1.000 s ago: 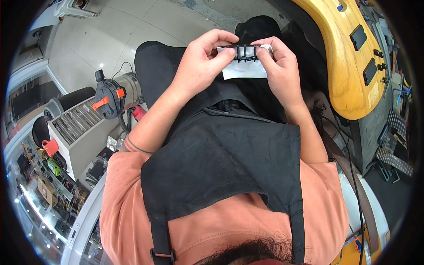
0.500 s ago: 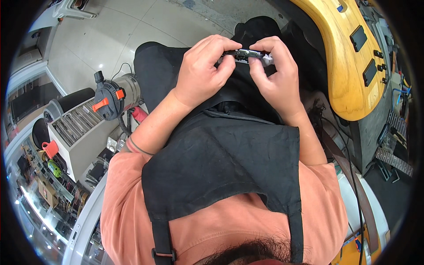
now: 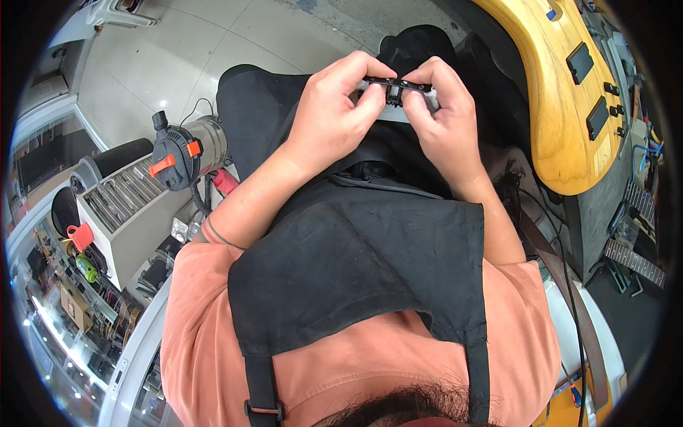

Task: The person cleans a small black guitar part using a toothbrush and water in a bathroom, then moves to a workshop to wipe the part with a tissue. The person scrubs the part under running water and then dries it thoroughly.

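Note:
Over my lap I grip a narrow black part with small shiny fittings (image 3: 395, 84), its exact kind too small to make out. My left hand (image 3: 334, 107) pinches its left end between thumb and fingers. At the opposite end the thumb and fingers of my right hand (image 3: 447, 117) are closed on it. A bit of white material (image 3: 432, 98), perhaps cloth or tissue, shows by my right fingers. My fingertips cover both ends of the part. Beneath my hands lies the black apron (image 3: 356, 263).
To the right lies a yellow wooden guitar body (image 3: 562, 135) with black pickups and knobs. On the left stand a canister vacuum (image 3: 174, 160) with orange clips and a white box (image 3: 124, 206) with rows of metal tools. A dark cable (image 3: 569, 285) hangs at the right.
The black part has turned in my fingers, so its top edge and a fitting near its middle show differently. My left hand has shifted slightly right and up; both hands keep their hold.

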Tool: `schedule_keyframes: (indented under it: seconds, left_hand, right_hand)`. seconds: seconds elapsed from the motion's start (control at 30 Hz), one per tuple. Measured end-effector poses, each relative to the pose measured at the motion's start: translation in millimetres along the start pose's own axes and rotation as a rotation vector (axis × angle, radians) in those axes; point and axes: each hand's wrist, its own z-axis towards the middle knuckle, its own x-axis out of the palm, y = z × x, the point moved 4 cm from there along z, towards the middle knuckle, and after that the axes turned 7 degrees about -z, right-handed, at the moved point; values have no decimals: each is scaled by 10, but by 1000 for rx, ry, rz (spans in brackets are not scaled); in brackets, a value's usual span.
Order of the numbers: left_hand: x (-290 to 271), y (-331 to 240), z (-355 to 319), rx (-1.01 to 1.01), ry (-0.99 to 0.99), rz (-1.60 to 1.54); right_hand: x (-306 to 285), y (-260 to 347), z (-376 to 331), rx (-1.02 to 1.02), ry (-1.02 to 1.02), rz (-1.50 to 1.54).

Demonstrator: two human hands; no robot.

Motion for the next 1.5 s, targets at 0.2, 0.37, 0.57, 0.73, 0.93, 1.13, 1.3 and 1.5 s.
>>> schedule_keyframes:
  seconds: [0.2, 0.37, 0.57, 0.73, 0.93, 1.13, 1.3, 1.5]
  left_hand:
    - [-108, 47, 125, -258, 290, 90]
    - [-39, 50, 112, -267, 165, 118]
    - [-60, 130, 100, -230, 62, 180]
    - [-9, 178, 51, -173, 19, 117]
    - [13, 236, 55, -281, 61, -8]
    - [-66, 308, 73, -587, 280, -624]
    - [36, 272, 51, -623, 153, -889]
    - [60, 323, 31, -603, 62, -1012]
  right_hand:
    - [32, -144, 22, 351, 270, 50]
    - [90, -96, 11, 344, 212, 5]
    - [80, -31, -15, 349, 260, 153]
    - [70, -21, -30, 292, 246, 123]
    - [137, -108, -72, 377, 218, 423]
    - [58, -283, 91, 426, 274, 564]
    - [58, -279, 113, 392, 24, 683]
    - [170, -346, -88, 439, 17, 625]
